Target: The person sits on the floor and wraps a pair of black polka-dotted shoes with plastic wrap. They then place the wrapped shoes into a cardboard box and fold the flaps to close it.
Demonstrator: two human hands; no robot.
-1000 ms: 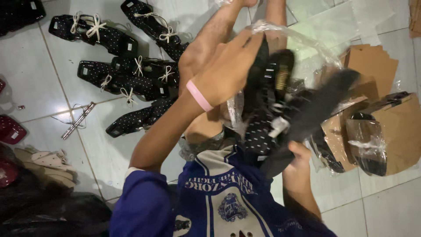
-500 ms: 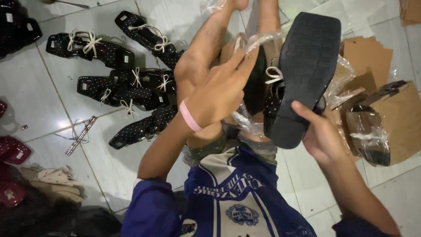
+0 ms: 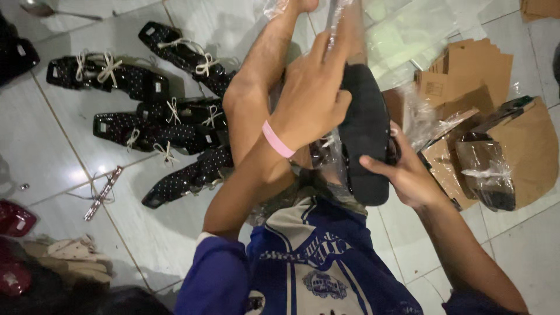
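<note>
1. Black platform shoe point(image 3: 364, 131) sits sole-up above the person's lap, in the head view, clasped between both hands.
2. Left hand point(image 3: 312, 96), with a pink wristband point(image 3: 277, 140), grips the shoe's upper end and the clear plastic bag point(image 3: 332, 11).
3. Right hand point(image 3: 408, 175) clutches the shoe's lower edge.
4. Studded black sandals point(image 3: 157, 131) lie on the white tile floor point(image 3: 58, 157); cardboard pieces point(image 3: 466, 64) lie to the right.

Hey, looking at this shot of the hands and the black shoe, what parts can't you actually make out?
Head view, the only one:
- Upper side of the black shoe: turned away, only the sole shows.
- Left hand fingertips: wrapped behind the shoe and the clear plastic bag.
- Right hand palm: faces away, pressed to the sole.
- Bag's top: cut off by the frame edge.
- Red shoes: cropped at left.
</note>
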